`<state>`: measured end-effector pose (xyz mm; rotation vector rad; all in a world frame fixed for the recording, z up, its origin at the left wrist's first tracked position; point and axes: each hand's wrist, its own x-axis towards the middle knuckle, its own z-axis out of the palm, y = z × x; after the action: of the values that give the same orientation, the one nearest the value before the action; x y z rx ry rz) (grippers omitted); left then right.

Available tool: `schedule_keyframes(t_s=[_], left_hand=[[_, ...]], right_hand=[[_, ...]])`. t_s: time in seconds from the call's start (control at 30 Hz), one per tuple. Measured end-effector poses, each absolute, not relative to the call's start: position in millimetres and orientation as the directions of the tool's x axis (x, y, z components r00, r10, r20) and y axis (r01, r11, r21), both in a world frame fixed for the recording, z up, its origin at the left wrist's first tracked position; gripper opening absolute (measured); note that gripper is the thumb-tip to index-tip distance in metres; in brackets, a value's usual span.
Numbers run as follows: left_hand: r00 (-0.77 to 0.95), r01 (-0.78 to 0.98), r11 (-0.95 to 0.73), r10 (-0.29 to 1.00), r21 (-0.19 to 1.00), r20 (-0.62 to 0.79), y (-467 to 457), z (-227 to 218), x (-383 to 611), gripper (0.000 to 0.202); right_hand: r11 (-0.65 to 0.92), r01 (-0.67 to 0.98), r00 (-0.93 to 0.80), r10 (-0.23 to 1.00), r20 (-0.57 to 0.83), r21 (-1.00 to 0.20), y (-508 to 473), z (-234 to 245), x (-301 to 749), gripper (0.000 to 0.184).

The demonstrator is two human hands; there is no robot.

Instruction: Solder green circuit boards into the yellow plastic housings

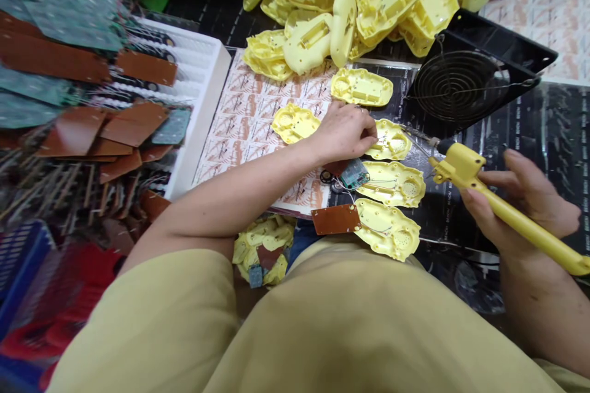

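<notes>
Gripping soldering iron (507, 204), right hand (512, 241) half curled

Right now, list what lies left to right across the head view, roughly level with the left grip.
Brown circuit boards, white foam tray's right rim, yellow plastic shell, left grip, second yellow plastic shell, yellow soldering iron.

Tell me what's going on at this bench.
A person grips a yellow soldering iron in the right hand, its tip pointed toward a yellow plastic shell. The left hand is at that shell's left end; whether it pinches anything is unclear. Two more shells lie nearer the person, a green circuit board and a brown board by them. A black fan stands beyond the iron.
</notes>
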<state>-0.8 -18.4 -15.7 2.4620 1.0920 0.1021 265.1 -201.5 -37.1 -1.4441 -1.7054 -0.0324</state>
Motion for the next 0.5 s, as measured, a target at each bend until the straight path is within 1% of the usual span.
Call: schedule_keyframes(t_s=[0.03, 0.1, 0.17, 0.23, 0.27, 0.37, 0.4, 0.43, 0.5], left_hand=[[0.685, 0.689, -0.593, 0.720, 0.417, -0.108, -19.4, -14.9, -0.9, 0.018], [0.680, 0.690, -0.590, 0.726, 0.418, -0.098, -21.2, -13.9, -1.4, 0.019], [0.660, 0.702, -0.568, 0.746, 0.431, -0.092, -22.5, -13.5, -1.5, 0.021], [0.632, 0.723, -0.537, 0.769, 0.433, -0.101, -22.7, -13.2, -0.5, 0.023], [0.622, 0.733, -0.528, 0.775, 0.429, -0.108, -22.4, -12.7, 0.5, 0.023], [0.619, 0.745, -0.526, 0.774, 0.411, -0.133, -19.9, -9.4, 4.3, 0.023], [0.621, 0.747, -0.525, 0.770, 0.408, -0.147, -18.7, -7.9, 5.4, 0.022], [0.621, 0.751, -0.522, 0.766, 0.405, -0.165, -17.5, -6.4, 6.3, 0.022], [0.623, 0.756, -0.519, 0.758, 0.400, -0.193, -15.2, -4.2, 7.1, 0.021]], right_hand=[[0.343, 0.805, 0.044, 0.779, 0.625, -0.484, -201.1, -37.5, 264.9, 0.045], [0.441, 0.762, -0.008, 0.738, 0.675, -0.474, -196.8, -36.7, 263.6, 0.027], [0.500, 0.704, -0.008, 0.717, 0.697, -0.505, -189.7, -35.3, 262.7, 0.014], [0.514, 0.696, -0.020, 0.713, 0.701, -0.502, -182.9, -34.7, 263.7, 0.014], [0.501, 0.706, -0.028, 0.725, 0.688, -0.500, -180.3, -34.8, 265.1, 0.018], [0.444, 0.727, -0.032, 0.784, 0.621, -0.524, -174.9, -35.3, 272.5, 0.043], [0.438, 0.731, -0.043, 0.795, 0.605, -0.524, -173.2, -35.1, 275.4, 0.046], [0.441, 0.735, -0.057, 0.797, 0.601, -0.516, -171.1, -34.7, 278.3, 0.043], [0.457, 0.738, -0.078, 0.788, 0.610, -0.497, -165.9, -33.6, 283.0, 0.024]])
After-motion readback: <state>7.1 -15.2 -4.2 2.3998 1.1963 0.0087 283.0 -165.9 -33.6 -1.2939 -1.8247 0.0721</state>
